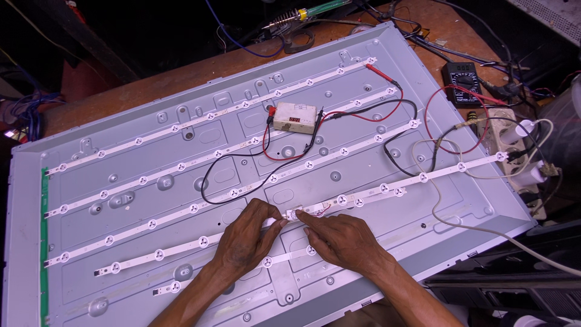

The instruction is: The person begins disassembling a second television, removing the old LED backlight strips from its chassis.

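Observation:
A grey metal display back panel (151, 121) lies on the bench with several white light strips (200, 115) running across it. My left hand (248, 239) and my right hand (339, 239) meet at the join of the fourth strip (387, 191), fingertips pinching the strip ends at a small connector (292, 214). Another short strip (181, 284) passes under my wrists. A small white tester box (295, 116) with a red display sits on the panel, its red and black leads (242, 160) trailing over the strips.
A black multimeter (463, 75) and a white power strip with plugs (514, 145) lie at the right. A soldering iron (302, 15) rests at the back on the wooden bench. A white cable (484, 233) crosses the panel's right corner.

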